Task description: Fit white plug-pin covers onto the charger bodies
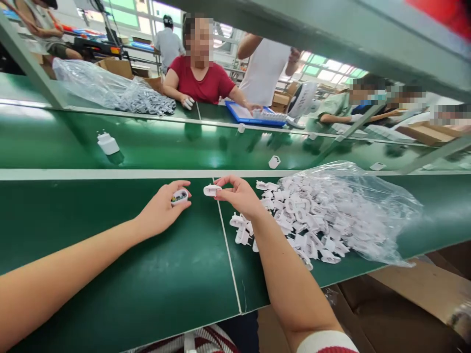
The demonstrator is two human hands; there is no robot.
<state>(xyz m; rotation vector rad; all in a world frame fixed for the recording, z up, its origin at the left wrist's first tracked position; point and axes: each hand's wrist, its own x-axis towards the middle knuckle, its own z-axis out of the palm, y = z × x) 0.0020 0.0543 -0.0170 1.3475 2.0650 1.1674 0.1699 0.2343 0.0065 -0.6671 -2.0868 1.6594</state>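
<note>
Above the tabletop (165, 279), the left hand (160, 210) grips a housing (179, 202), circuit (180, 196) exposed — a stray fingertip could disturb it. Apart, the right hand (239, 196) pinches a cap (211, 190) by one end — it could slip. Further right, the forearm (289, 264) could scatter loose caps (242, 236).

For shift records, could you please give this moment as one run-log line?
left hand: holds white housing, circuitry showing; right hand: holds white cover, apart from housing; nearby: piled white parts
</note>
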